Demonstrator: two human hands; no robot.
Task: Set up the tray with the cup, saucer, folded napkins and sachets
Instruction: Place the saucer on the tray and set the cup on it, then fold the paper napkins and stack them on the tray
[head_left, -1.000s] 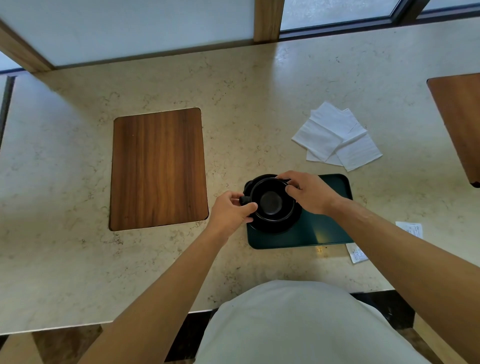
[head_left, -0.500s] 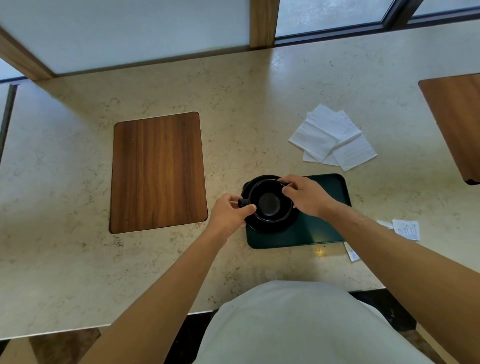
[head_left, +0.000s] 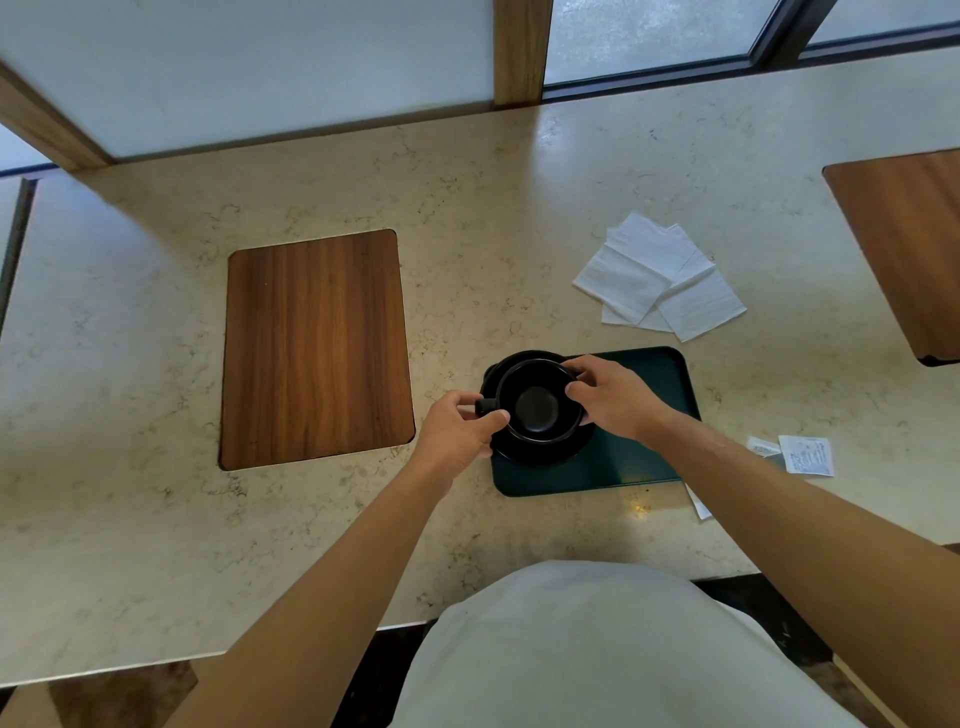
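While the black cup (head_left: 537, 402) sat on its black saucer (head_left: 535, 451) at the left end of the dark green tray (head_left: 636, 457), both hands were closed on the cup. The left hand (head_left: 460, 434) pinched the handle, which pointed left, between thumb and fingers; the right hand (head_left: 615, 397) gripped the rim on the opposite side with its fingertips. The saucer overhung the tray's left and far edges, so part of it appeared to lie over the marbled bench (head_left: 467, 208) rather than the tray floor.

The step in hand was judged to be seating and squaring the cup and saucer. To do it well, the pair would be shifted rightward and toward the person until the saucer lay wholly inside the tray rim. The cup would be centred in the saucer well, with the handle set at a tidy angle. Moving the saucer itself, rather than dragging it by the cup, would likely keep the cup from sliding or tipping. Room should be kept at the tray's open right half for the remaining items.

These were not yet on the tray. The white folded napkins (head_left: 657, 278) lay fanned on the bench beyond its far right corner. The sachets (head_left: 808, 454) lay just off its right edge, partly hidden by the right forearm. A wooden inlay panel (head_left: 317, 348) lay to the left, apart from the work.
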